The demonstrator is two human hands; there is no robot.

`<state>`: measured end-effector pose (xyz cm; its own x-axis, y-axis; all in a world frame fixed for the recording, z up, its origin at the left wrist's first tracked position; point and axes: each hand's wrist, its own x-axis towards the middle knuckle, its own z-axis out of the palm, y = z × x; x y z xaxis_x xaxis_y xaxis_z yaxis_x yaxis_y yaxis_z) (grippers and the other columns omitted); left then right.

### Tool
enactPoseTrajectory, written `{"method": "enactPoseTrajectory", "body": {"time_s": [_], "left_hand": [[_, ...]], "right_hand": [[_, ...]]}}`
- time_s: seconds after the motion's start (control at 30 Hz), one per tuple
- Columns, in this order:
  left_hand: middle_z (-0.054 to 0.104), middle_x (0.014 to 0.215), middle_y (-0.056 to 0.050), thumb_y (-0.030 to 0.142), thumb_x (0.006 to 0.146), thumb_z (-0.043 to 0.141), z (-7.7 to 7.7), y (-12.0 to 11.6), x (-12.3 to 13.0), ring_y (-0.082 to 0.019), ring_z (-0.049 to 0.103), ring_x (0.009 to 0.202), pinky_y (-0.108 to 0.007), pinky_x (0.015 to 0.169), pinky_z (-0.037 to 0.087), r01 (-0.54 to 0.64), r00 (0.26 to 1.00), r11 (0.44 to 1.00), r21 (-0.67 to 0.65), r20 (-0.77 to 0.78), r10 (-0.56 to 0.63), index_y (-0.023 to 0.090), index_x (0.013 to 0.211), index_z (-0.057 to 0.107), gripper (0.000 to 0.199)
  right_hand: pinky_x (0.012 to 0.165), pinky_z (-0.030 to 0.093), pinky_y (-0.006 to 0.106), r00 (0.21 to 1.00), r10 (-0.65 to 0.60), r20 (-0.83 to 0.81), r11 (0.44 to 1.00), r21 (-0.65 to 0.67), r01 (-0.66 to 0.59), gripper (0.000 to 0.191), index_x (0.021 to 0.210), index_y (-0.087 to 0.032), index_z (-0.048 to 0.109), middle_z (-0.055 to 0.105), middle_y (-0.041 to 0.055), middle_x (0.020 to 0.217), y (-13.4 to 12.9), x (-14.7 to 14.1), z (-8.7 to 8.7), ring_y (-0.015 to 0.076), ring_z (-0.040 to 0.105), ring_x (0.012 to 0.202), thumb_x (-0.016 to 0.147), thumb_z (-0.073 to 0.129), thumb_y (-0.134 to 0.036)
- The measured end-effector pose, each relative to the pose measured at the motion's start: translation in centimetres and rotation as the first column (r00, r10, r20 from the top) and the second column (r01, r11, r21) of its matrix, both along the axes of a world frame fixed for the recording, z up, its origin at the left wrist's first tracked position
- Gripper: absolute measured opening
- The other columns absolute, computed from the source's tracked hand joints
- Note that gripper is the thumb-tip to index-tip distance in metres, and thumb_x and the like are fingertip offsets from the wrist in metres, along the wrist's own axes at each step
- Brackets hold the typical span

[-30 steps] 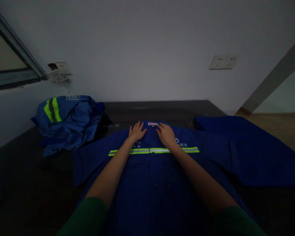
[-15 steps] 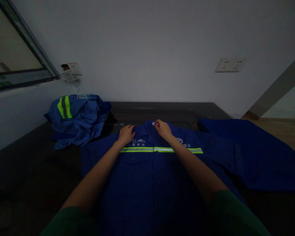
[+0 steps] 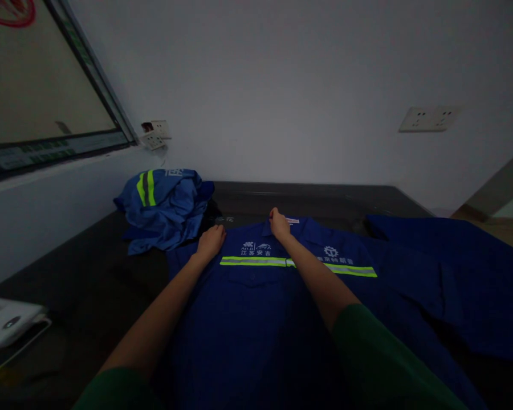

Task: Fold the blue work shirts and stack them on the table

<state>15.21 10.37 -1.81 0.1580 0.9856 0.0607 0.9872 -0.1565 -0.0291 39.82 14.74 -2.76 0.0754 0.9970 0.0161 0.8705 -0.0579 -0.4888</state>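
A dark blue work jacket [image 3: 248, 307] lies front up, its collar away from me. A yellow-green and silver reflective stripe [image 3: 252, 261] crosses its chest, with white print above. My right hand [image 3: 279, 225] is closed on the left side of the collar, in a pinch. Just right of those fingers a white label [image 3: 292, 221] shows inside the neck. At the jacket's left shoulder, my left hand [image 3: 211, 241] has its fingers curled over the cloth; the fingertips are partly hidden.
A crumpled heap of blue workwear [image 3: 166, 208] sits at the back left. More dark blue cloth [image 3: 487, 285] spreads at the right. A white device [image 3: 12, 322] with a cable lies at the left. Behind the dark table [image 3: 325, 193] stands a wall with sockets [image 3: 430, 119].
My right hand has gone from the label to the left side of the collar. My left hand has shifted outward along the shoulder, its fingers now curled. The view has turned left.
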Motion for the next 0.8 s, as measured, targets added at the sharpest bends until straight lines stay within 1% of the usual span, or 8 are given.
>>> {"method": "enactPoseTrajectory", "body": {"time_s": [0.1, 0.2, 0.37, 0.47, 0.53, 0.63, 0.7, 0.8], "left_hand": [[0.059, 0.113, -0.012, 0.033, 0.094, 0.044, -0.3, -0.1, -1.3, -0.027, 0.054, 0.108, -0.035, 0.085, 0.045, -0.037, 0.999, 0.996, 0.078, 0.004, 0.036, 0.018, 0.107, 0.057, 0.024], [0.059, 0.112, -0.011, 0.036, 0.093, 0.046, -0.3, 0.0, -2.9, -0.025, 0.055, 0.107, -0.034, 0.087, 0.044, -0.066, 0.997, 0.997, 0.044, 0.036, 0.064, 0.02, 0.106, 0.058, 0.024], [0.066, 0.102, -0.007, 0.033, 0.096, 0.039, 0.1, 0.2, -4.6, -0.021, 0.063, 0.092, -0.028, 0.074, 0.046, -0.044, 0.992, 0.996, -0.077, 0.115, 0.053, 0.02, 0.102, 0.057, 0.023], [0.069, 0.094, -0.01, 0.037, 0.098, 0.032, 0.6, 0.7, -5.3, -0.024, 0.066, 0.089, -0.029, 0.072, 0.046, -0.063, 0.99, 0.996, -0.069, 0.121, 0.071, 0.02, 0.102, 0.057, 0.031], [0.069, 0.093, -0.011, 0.04, 0.099, 0.028, 1.0, 1.0, -5.8, -0.025, 0.067, 0.089, -0.031, 0.073, 0.047, -0.082, 0.993, 0.995, -0.056, 0.084, 0.087, 0.019, 0.102, 0.058, 0.037], [0.068, 0.097, -0.013, 0.04, 0.099, 0.028, 1.2, 1.2, -6.2, -0.027, 0.067, 0.09, -0.033, 0.074, 0.049, -0.128, 0.992, 0.987, -0.096, -0.012, 0.128, 0.019, 0.1, 0.06, 0.039], [0.067, 0.102, -0.014, 0.036, 0.098, 0.029, 1.2, 1.0, -6.0, -0.027, 0.065, 0.095, -0.036, 0.079, 0.049, -0.131, 0.991, 0.985, -0.11, -0.047, 0.127, 0.019, 0.1, 0.062, 0.037], [0.062, 0.114, -0.015, 0.029, 0.096, 0.035, 1.3, 0.4, -4.9, -0.029, 0.059, 0.108, -0.04, 0.088, 0.048, -0.08, 0.996, 0.997, 0.005, -0.046, 0.08, 0.018, 0.109, 0.061, 0.031]], "right_hand": [[0.08, 0.045, 0.032, 0.999, -0.017, 0.05, 1.0, 0.0, 0.017, 0.026, 0.118, -0.02, 0.048, 0.068, 0.0137, 0.106, 0.0, 0.5, 0.2, 0.0249, 0.065, 0.102, 0.093, 0.052, -0.027], [0.078, 0.046, 0.033, 0.993, -0.016, 0.117, 1.0, -0.014, 0.017, 0.03, 0.12, -0.019, 0.047, 0.068, 0.016, 0.106, -0.4, 1.2, 0.4, 0.026, 0.065, 0.101, 0.096, 0.046, -0.035], [0.078, 0.044, 0.03, 0.985, 0.044, 0.169, 0.999, -0.016, -0.041, 0.024, 0.12, -0.021, 0.048, 0.07, 0.0129, 0.102, -1.2, 1.7, 0.4, 0.0225, 0.066, 0.098, 0.098, 0.041, -0.027], [0.078, 0.044, 0.031, 0.982, 0.03, 0.185, 1.0, -0.004, -0.03, 0.025, 0.12, -0.019, 0.048, 0.07, 0.0146, 0.101, -1.2, 1.5, 0.3, 0.0233, 0.067, 0.096, 0.098, 0.037, -0.023], [0.078, 0.044, 0.032, 0.982, 0.023, 0.19, 1.0, 0.005, -0.025, 0.024, 0.119, -0.019, 0.049, 0.069, 0.0151, 0.102, -1.0, 1.3, 0.2, 0.0242, 0.066, 0.098, 0.098, 0.04, -0.025], [0.078, 0.045, 0.032, 0.981, 0.018, 0.195, 1.0, 0.011, -0.02, 0.022, 0.114, -0.02, 0.054, 0.069, 0.0138, 0.103, -1.0, 1.0, -0.1, 0.0247, 0.066, 0.099, 0.095, 0.048, -0.031], [0.078, 0.045, 0.032, 0.982, 0.009, 0.187, 1.0, 0.01, -0.011, 0.026, 0.112, -0.021, 0.056, 0.069, 0.0128, 0.102, -1.0, 0.8, -0.2, 0.0244, 0.066, 0.098, 0.094, 0.05, -0.038], [0.079, 0.047, 0.032, 0.994, -0.009, 0.111, 0.999, 0.054, 0.003, 0.032, 0.112, -0.02, 0.057, 0.069, 0.0109, 0.102, -0.8, 1.1, -0.1, 0.0225, 0.065, 0.097, 0.094, 0.048, -0.045]]}}
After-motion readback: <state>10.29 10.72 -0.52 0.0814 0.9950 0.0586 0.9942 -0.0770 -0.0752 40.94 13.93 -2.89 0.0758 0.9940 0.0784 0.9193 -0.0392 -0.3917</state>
